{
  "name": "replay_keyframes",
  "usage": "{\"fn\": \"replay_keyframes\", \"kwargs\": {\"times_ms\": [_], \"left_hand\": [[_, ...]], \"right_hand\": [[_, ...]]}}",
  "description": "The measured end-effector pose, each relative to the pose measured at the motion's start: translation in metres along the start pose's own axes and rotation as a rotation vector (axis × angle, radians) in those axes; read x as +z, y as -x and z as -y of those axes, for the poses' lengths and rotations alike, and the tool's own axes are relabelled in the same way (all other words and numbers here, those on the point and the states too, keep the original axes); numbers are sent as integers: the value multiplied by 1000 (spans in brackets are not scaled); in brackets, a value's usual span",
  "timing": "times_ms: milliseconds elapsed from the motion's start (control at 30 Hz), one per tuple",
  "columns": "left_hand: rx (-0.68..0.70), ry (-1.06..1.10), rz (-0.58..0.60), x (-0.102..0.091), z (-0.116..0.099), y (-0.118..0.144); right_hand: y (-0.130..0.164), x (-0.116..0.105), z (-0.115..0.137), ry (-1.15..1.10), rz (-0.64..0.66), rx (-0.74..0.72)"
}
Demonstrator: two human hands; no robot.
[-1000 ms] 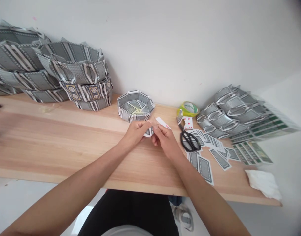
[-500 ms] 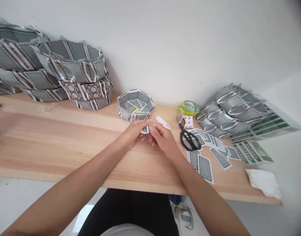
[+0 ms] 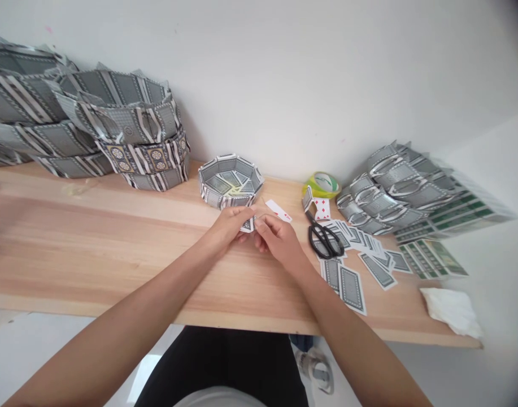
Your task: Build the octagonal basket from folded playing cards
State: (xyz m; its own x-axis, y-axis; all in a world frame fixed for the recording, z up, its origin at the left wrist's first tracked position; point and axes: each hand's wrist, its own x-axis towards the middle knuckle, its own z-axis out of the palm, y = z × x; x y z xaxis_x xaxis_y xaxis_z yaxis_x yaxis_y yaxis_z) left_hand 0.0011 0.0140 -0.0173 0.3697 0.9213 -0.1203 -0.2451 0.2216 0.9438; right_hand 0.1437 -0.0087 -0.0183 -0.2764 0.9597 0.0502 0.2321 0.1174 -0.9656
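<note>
My forearms reach out over the near edge of the wooden tabletop (image 3: 114,249) and meet near its middle. My left hand (image 3: 229,226) and my right hand (image 3: 278,240) are both closed by the fingertips on a small folded playing card (image 3: 247,225), held between them just above the wood. The left pinches it from the left side; the right's fingers curl in toward it from the right, though how firmly they grip I cannot quite tell.

To the right of my right wrist lie loose cards (image 3: 352,282) face down, scattered toward a pair of black scissors (image 3: 324,240). At the far right corner of the tabletop sits a crumpled white cloth (image 3: 451,311), with printed green sheets (image 3: 432,259) just beyond it.

Just past my fingers a single card (image 3: 278,210) lies face up, showing red marks. Behind the folded card, almost touching my left fingertips, stands a small eight-sided bowl (image 3: 230,182) made of folded cards. A roll of yellow-green tape (image 3: 322,184) sits against the wall, beside a heap of folded card pieces (image 3: 390,189) on the right. At the far left, larger card bowls (image 3: 127,135) are stacked against the white wall.
</note>
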Motion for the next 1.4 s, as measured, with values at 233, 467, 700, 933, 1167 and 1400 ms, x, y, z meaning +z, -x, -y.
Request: {"fn": "replay_keyframes", "kwargs": {"times_ms": [233,467,700,933,1167,1400], "left_hand": [[19,-79,-18,0,1,-1],[36,-120,-25,3,1,0],[55,-182,-44,5,1,2],[55,-185,-59,8,0,2],[55,-195,-57,7,3,2],[59,-234,-62,4,4,0]], "right_hand": [[0,0,-5,92,35,16],[1,-1,-5,161,2,-49],[1,-1,-2,161,-25,-63],[1,-2,-4,142,-30,-59],[0,-2,-5,158,-39,-61],[2,-2,-3,236,-49,-87]]}}
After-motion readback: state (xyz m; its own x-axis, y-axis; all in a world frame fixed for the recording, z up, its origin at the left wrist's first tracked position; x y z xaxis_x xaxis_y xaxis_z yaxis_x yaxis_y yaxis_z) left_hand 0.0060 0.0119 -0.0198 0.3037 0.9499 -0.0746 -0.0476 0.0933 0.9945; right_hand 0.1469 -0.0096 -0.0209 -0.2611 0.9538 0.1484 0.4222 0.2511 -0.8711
